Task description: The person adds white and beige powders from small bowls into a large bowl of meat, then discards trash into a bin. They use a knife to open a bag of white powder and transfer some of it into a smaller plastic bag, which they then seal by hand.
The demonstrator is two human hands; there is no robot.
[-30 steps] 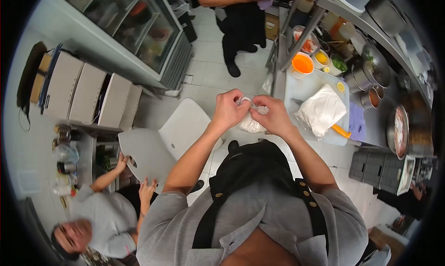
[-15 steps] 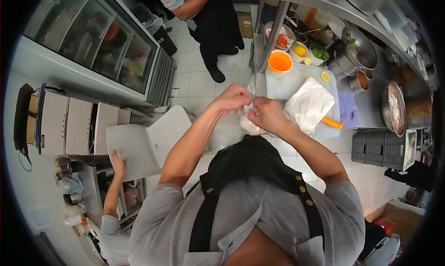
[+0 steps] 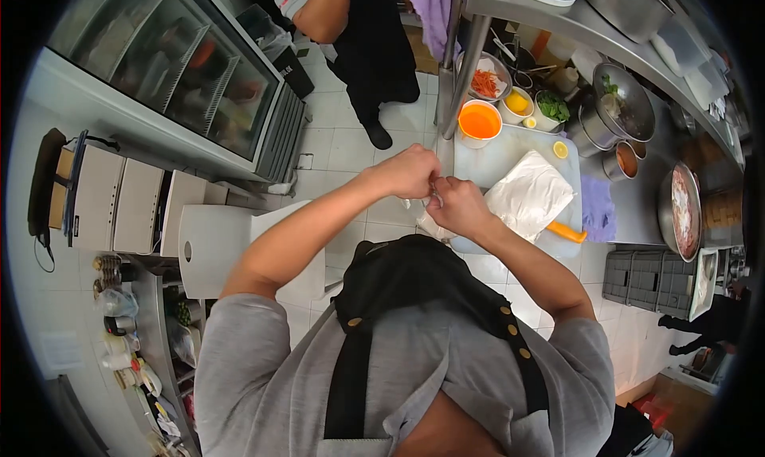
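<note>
My left hand (image 3: 408, 172) and my right hand (image 3: 460, 205) meet in front of my apron, both closed on the gathered neck of a clear plastic bag (image 3: 433, 226). Below my hands the bag hangs with something pale inside, mostly hidden by my right hand and the apron. Just right of my right hand, a white plastic-wrapped package (image 3: 532, 192) lies on the white cutting board (image 3: 472, 164). A knife with a yellow handle (image 3: 566, 232) sticks out from under that package. A cut lemon half (image 3: 560, 149) rests near the board's right edge.
An orange-filled tub (image 3: 480, 122), a bowl of shredded carrot (image 3: 486, 82) and a tub of green leaves (image 3: 551, 106) stand behind the board. A purple cloth (image 3: 598, 208) lies beside it. A white chair (image 3: 215, 250) is at left; another person (image 3: 374, 50) stands ahead.
My hands have drawn closer together at the bag's neck. The white chair has shifted, and the person beside it at left is out of view. A purple cloth now hangs near the person ahead.
</note>
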